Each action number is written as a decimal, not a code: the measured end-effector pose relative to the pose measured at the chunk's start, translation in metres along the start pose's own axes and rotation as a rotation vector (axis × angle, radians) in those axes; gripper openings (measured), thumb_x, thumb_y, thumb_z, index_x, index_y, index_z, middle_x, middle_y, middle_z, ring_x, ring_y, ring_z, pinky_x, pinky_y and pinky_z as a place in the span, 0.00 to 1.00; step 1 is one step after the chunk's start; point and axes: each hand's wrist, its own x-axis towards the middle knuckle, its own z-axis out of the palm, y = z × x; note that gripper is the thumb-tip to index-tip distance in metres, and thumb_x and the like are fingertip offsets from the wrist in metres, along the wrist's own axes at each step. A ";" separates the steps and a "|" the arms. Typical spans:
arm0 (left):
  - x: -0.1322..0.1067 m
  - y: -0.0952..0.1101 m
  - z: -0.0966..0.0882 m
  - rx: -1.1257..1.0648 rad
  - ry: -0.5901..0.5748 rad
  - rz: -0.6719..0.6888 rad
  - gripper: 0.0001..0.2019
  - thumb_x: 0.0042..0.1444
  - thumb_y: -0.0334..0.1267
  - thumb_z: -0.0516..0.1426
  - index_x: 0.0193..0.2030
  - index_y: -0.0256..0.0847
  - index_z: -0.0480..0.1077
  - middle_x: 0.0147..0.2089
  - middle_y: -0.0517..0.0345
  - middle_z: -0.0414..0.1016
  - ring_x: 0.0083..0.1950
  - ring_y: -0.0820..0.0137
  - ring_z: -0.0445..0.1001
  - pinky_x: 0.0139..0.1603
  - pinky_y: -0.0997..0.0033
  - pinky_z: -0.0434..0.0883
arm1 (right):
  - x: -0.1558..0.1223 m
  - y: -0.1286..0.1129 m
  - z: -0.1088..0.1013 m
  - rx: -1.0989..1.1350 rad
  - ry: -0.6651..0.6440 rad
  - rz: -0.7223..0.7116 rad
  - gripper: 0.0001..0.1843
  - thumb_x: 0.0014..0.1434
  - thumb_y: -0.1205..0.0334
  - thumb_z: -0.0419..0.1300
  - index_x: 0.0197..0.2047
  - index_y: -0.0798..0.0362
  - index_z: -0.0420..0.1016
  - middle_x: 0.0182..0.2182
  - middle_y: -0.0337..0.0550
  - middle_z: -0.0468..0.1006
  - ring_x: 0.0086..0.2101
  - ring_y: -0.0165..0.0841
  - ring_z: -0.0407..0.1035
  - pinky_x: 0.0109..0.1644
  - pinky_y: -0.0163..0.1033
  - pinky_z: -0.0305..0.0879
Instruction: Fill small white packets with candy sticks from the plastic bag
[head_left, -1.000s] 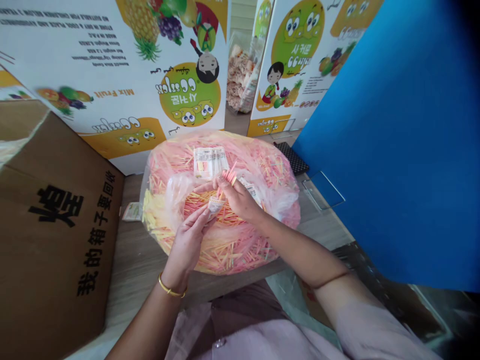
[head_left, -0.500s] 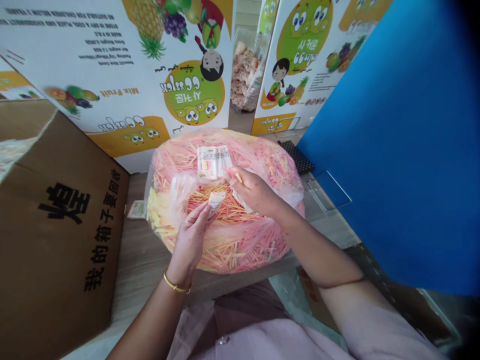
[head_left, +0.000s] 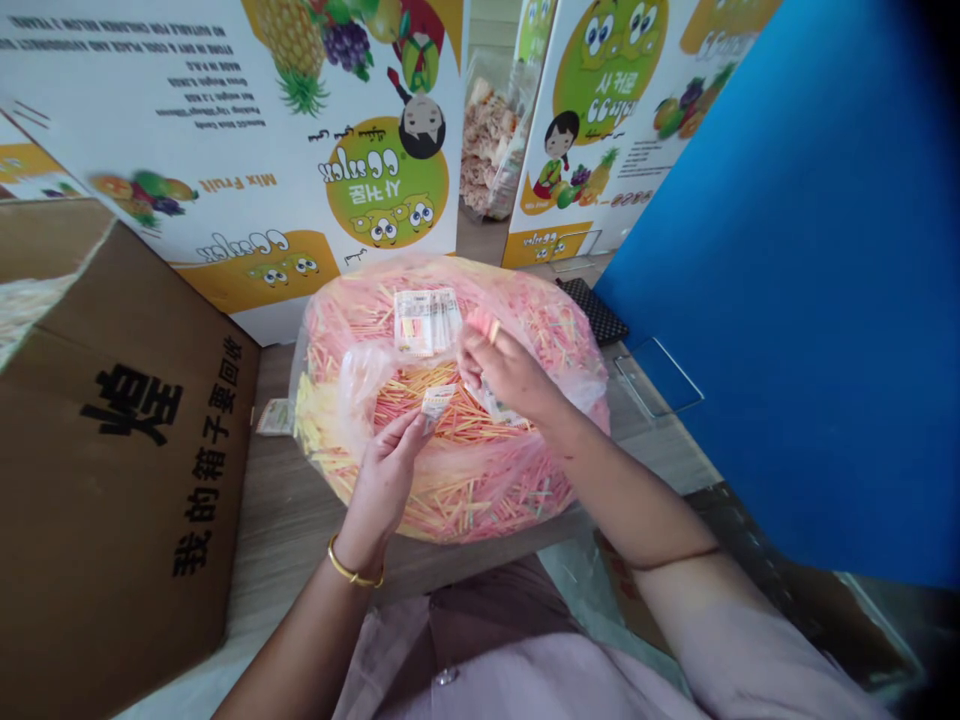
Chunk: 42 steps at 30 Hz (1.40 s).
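Raised since the earlier frame, the right hand [head_left: 510,375] grips light, brittle-looking pink sticks [head_left: 482,325] in a tight bunch, while the left hand [head_left: 386,485] pinches a flimsy paper packet [head_left: 436,400] above the plastic bag [head_left: 351,370].

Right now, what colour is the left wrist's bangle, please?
Gold bangle, shown best in the head view.

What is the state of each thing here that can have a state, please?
left hand, pinching a small printed packet
right hand, holding pink sticks
clear plastic bag, full of pink and yellow sticks
flat printed packet, lying on the bag
cardboard box, flap open
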 end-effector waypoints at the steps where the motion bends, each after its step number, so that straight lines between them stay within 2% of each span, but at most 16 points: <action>1: 0.001 -0.001 0.000 -0.027 0.004 -0.014 0.18 0.54 0.50 0.68 0.46 0.41 0.83 0.50 0.50 0.85 0.59 0.57 0.79 0.67 0.54 0.69 | 0.002 0.000 0.002 0.085 0.052 -0.025 0.26 0.70 0.36 0.49 0.30 0.48 0.59 0.23 0.33 0.59 0.24 0.28 0.60 0.34 0.37 0.62; 4: 0.002 -0.003 0.002 -0.065 -0.001 -0.036 0.18 0.54 0.49 0.68 0.47 0.42 0.82 0.52 0.49 0.84 0.60 0.57 0.78 0.68 0.54 0.69 | 0.008 0.001 0.010 0.245 0.094 -0.130 0.29 0.67 0.30 0.49 0.30 0.48 0.58 0.23 0.32 0.57 0.23 0.27 0.59 0.33 0.37 0.63; 7: 0.001 -0.001 0.004 -0.067 -0.021 -0.032 0.18 0.54 0.49 0.68 0.47 0.41 0.82 0.52 0.49 0.84 0.60 0.58 0.78 0.69 0.53 0.67 | 0.009 0.007 0.019 0.279 0.061 -0.166 0.29 0.68 0.31 0.50 0.30 0.48 0.60 0.24 0.33 0.62 0.25 0.28 0.65 0.38 0.38 0.68; 10: 0.000 0.001 0.005 -0.081 -0.038 -0.035 0.18 0.53 0.49 0.69 0.46 0.40 0.82 0.51 0.49 0.84 0.59 0.58 0.79 0.69 0.53 0.67 | 0.005 0.015 0.024 0.209 0.008 -0.124 0.28 0.69 0.33 0.47 0.32 0.48 0.64 0.28 0.38 0.74 0.36 0.33 0.74 0.49 0.42 0.71; 12: 0.000 0.002 0.004 -0.111 -0.034 -0.044 0.18 0.53 0.49 0.69 0.46 0.41 0.83 0.51 0.49 0.85 0.59 0.57 0.79 0.68 0.53 0.68 | 0.002 0.020 0.026 0.143 -0.014 -0.070 0.28 0.69 0.32 0.46 0.35 0.47 0.68 0.34 0.42 0.80 0.44 0.37 0.75 0.54 0.44 0.70; 15: 0.001 0.002 0.002 -0.167 -0.032 -0.073 0.17 0.51 0.47 0.71 0.45 0.41 0.83 0.50 0.50 0.85 0.59 0.57 0.79 0.66 0.54 0.70 | -0.002 0.022 0.025 0.094 -0.079 -0.035 0.29 0.70 0.33 0.46 0.40 0.47 0.74 0.41 0.44 0.83 0.49 0.39 0.75 0.57 0.45 0.69; 19: 0.003 0.003 0.001 -0.239 -0.041 -0.127 0.15 0.50 0.44 0.71 0.43 0.39 0.83 0.50 0.49 0.85 0.59 0.56 0.79 0.65 0.53 0.72 | 0.001 0.023 0.018 0.056 -0.230 -0.027 0.29 0.69 0.35 0.50 0.41 0.49 0.80 0.43 0.45 0.83 0.51 0.39 0.75 0.62 0.46 0.66; 23: 0.003 0.006 0.002 -0.274 -0.041 -0.169 0.15 0.52 0.43 0.70 0.45 0.39 0.82 0.53 0.49 0.84 0.61 0.56 0.77 0.64 0.53 0.74 | 0.006 0.026 0.012 0.110 -0.246 0.060 0.24 0.66 0.38 0.57 0.45 0.51 0.80 0.45 0.45 0.83 0.50 0.39 0.76 0.60 0.46 0.68; 27: 0.005 0.007 0.002 -0.280 -0.033 -0.217 0.16 0.54 0.42 0.69 0.49 0.41 0.80 0.56 0.49 0.82 0.63 0.55 0.76 0.63 0.54 0.76 | 0.011 0.028 0.010 0.253 -0.240 0.075 0.24 0.70 0.40 0.52 0.45 0.51 0.79 0.44 0.47 0.84 0.48 0.38 0.77 0.57 0.45 0.70; 31: 0.006 0.007 0.002 -0.286 0.001 -0.211 0.16 0.57 0.41 0.67 0.51 0.42 0.78 0.60 0.49 0.79 0.65 0.55 0.74 0.63 0.53 0.76 | 0.014 0.026 0.008 0.056 -0.261 0.109 0.18 0.69 0.48 0.56 0.45 0.52 0.80 0.45 0.46 0.83 0.47 0.36 0.76 0.55 0.42 0.70; 33: 0.006 0.009 0.003 -0.285 -0.013 -0.198 0.15 0.58 0.41 0.66 0.51 0.42 0.78 0.63 0.49 0.78 0.67 0.55 0.72 0.64 0.53 0.75 | 0.013 0.027 0.008 0.024 -0.213 0.095 0.16 0.70 0.50 0.55 0.45 0.51 0.79 0.45 0.44 0.82 0.46 0.35 0.75 0.53 0.40 0.70; 36: 0.004 0.010 0.005 -0.287 -0.065 -0.185 0.16 0.60 0.40 0.65 0.54 0.42 0.77 0.66 0.50 0.75 0.69 0.56 0.70 0.66 0.54 0.74 | 0.012 0.029 0.009 0.097 -0.108 0.089 0.19 0.71 0.49 0.52 0.41 0.51 0.79 0.41 0.43 0.82 0.43 0.34 0.75 0.51 0.39 0.70; 38: 0.003 0.010 0.005 -0.280 -0.084 -0.191 0.16 0.58 0.38 0.66 0.54 0.42 0.78 0.65 0.51 0.76 0.68 0.56 0.72 0.66 0.56 0.74 | 0.010 0.029 0.009 0.090 -0.154 0.108 0.18 0.70 0.50 0.53 0.40 0.52 0.79 0.40 0.42 0.82 0.42 0.33 0.75 0.50 0.38 0.70; 42: 0.002 0.008 0.002 -0.271 -0.054 -0.249 0.13 0.55 0.37 0.68 0.47 0.38 0.79 0.54 0.49 0.83 0.59 0.57 0.79 0.61 0.55 0.77 | 0.009 0.023 0.005 -0.040 -0.256 0.069 0.16 0.68 0.52 0.56 0.42 0.52 0.82 0.43 0.42 0.83 0.45 0.34 0.75 0.55 0.40 0.68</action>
